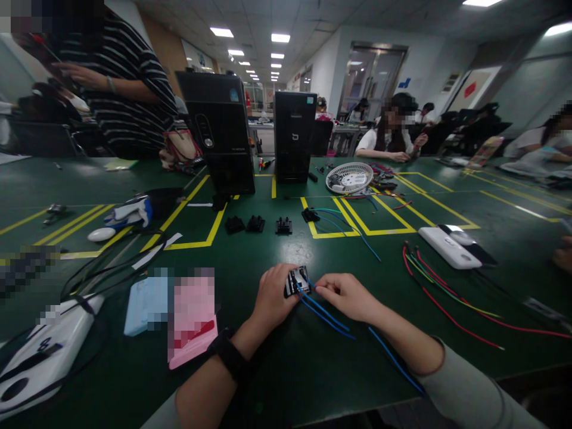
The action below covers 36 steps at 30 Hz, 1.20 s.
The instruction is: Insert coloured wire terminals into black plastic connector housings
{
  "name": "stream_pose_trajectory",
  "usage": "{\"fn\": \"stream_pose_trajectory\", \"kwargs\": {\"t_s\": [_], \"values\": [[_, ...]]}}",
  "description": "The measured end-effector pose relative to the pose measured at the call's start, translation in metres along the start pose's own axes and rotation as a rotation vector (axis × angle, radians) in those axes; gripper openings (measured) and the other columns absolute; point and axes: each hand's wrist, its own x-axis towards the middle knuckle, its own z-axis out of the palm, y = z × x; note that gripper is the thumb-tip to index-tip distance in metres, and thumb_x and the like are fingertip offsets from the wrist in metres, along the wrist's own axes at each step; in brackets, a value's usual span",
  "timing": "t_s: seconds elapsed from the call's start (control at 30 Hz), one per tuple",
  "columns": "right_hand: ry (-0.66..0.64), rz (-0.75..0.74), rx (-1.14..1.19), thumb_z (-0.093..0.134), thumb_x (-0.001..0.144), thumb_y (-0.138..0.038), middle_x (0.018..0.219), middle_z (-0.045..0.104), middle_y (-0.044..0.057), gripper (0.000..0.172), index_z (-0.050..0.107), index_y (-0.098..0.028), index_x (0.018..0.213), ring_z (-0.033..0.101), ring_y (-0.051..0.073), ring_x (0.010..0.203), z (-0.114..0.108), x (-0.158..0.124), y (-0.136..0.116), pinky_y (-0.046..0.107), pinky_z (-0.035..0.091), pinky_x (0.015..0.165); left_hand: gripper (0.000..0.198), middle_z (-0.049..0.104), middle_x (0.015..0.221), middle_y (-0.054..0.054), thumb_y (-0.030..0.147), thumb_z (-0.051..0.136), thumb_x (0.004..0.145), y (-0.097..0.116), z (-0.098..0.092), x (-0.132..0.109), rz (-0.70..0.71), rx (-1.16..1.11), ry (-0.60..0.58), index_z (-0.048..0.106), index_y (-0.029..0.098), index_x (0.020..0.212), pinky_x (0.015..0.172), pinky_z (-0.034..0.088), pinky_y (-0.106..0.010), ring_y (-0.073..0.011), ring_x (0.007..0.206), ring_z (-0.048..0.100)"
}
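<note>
My left hand (274, 292) is closed round a small black-and-silver electrical part (298, 281), gripping it by its left side just above the table. Two blue wires (328, 316) run out of the part toward the lower right. Thumb and forefinger of my right hand (342, 293) are pinched together at the part's right side, on a blue wire. A further length of blue wire (393, 357) shows below my right wrist. Beyond my hands, several black electrical parts (283, 225) stand in a row, the rightmost black part (310, 214) with green and blue wires.
Red and green wires (447, 292) lie at the right, near a white power bank (449, 247). Pink (192, 316) and light-blue (145, 304) packets lie left. Two black computer towers (223, 131) and a white basket (349, 179) stand farther back. Other people are around the table.
</note>
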Motion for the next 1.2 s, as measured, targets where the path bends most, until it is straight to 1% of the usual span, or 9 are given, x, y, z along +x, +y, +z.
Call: {"fn": "stream_pose_trajectory", "kwargs": {"t_s": [0.1,0.23,0.43,0.6,0.7,0.8,0.93,1.07,1.2], "values": [[0.070,0.005,0.028,0.049,0.086,-0.031,0.054,0.048,-0.004,0.024,0.066,-0.015,0.082,0.041,0.009,0.050,-0.001,-0.001,-0.002,0.021,0.028,0.049,0.041,0.059,0.107,-0.003,0.026,0.066,0.071,0.000,0.000,0.000,-0.004,0.001,-0.002,0.051,0.024,0.109,0.088,0.038,-0.038,-0.0236,0.101,0.053],[0.137,-0.047,0.045,0.047,0.088,-0.034,0.058,0.051,-0.003,0.026,0.065,-0.015,0.083,0.041,0.009,0.051,0.004,-0.004,-0.005,0.021,0.029,0.050,0.040,0.059,0.108,-0.003,0.025,0.065,0.071,0.000,0.000,0.000,-0.006,-0.008,0.001,0.052,0.024,0.109,0.089,0.038,-0.038,-0.0233,0.102,0.053],[0.026,-0.144,-0.058,0.049,0.088,-0.030,0.053,0.046,-0.005,0.022,0.067,-0.018,0.088,0.042,0.009,0.049,0.004,-0.005,-0.006,0.021,0.028,0.052,0.039,0.059,0.107,-0.004,0.031,0.065,0.073,-0.001,-0.001,0.001,0.006,-0.013,0.000,0.052,0.023,0.109,0.087,0.038,-0.037,-0.0236,0.099,0.053],[0.010,-0.084,-0.180,0.050,0.087,-0.028,0.056,0.054,-0.002,0.020,0.068,-0.021,0.089,0.047,0.010,0.052,-0.002,-0.003,-0.002,0.021,0.029,0.053,0.039,0.059,0.107,-0.004,0.028,0.065,0.073,0.000,-0.001,0.000,0.008,-0.004,0.001,0.052,0.024,0.109,0.087,0.038,-0.037,-0.0234,0.100,0.053],[0.011,-0.065,-0.167,0.050,0.087,-0.029,0.055,0.054,-0.003,0.020,0.068,-0.020,0.088,0.047,0.010,0.051,-0.006,-0.003,-0.003,0.021,0.028,0.052,0.039,0.059,0.107,-0.003,0.026,0.065,0.072,0.001,-0.001,0.000,0.003,0.000,-0.007,0.052,0.024,0.109,0.087,0.038,-0.037,-0.0235,0.100,0.053],[0.060,-0.075,-0.120,0.048,0.088,-0.030,0.053,0.050,-0.004,0.023,0.067,-0.018,0.086,0.044,0.010,0.049,-0.007,-0.004,-0.005,0.021,0.028,0.051,0.041,0.059,0.106,-0.003,0.025,0.066,0.071,0.001,-0.001,0.000,-0.004,-0.003,-0.007,0.052,0.024,0.109,0.088,0.038,-0.037,-0.0235,0.100,0.053],[0.099,-0.088,-0.067,0.047,0.089,-0.032,0.058,0.055,-0.002,0.025,0.067,-0.017,0.086,0.044,0.010,0.052,-0.004,-0.005,-0.006,0.021,0.029,0.052,0.039,0.060,0.106,-0.004,0.026,0.066,0.071,0.001,-0.001,0.001,-0.011,-0.003,-0.005,0.053,0.024,0.108,0.087,0.038,-0.037,-0.0239,0.100,0.053],[0.106,-0.113,-0.050,0.046,0.089,-0.033,0.062,0.057,-0.001,0.026,0.067,-0.017,0.088,0.045,0.010,0.053,-0.001,-0.006,-0.008,0.022,0.029,0.052,0.039,0.060,0.104,-0.004,0.027,0.066,0.071,0.001,-0.002,0.001,-0.022,-0.008,-0.010,0.053,0.024,0.107,0.087,0.039,-0.038,-0.0239,0.098,0.054],[0.070,-0.120,-0.046,0.046,0.089,-0.033,0.057,0.053,-0.002,0.027,0.067,-0.017,0.086,0.043,0.010,0.051,0.000,-0.007,-0.009,0.022,0.029,0.051,0.039,0.060,0.104,-0.004,0.027,0.066,0.070,0.001,-0.002,0.001,-0.020,-0.002,-0.008,0.053,0.024,0.107,0.088,0.039,-0.039,-0.0239,0.099,0.054]]}}
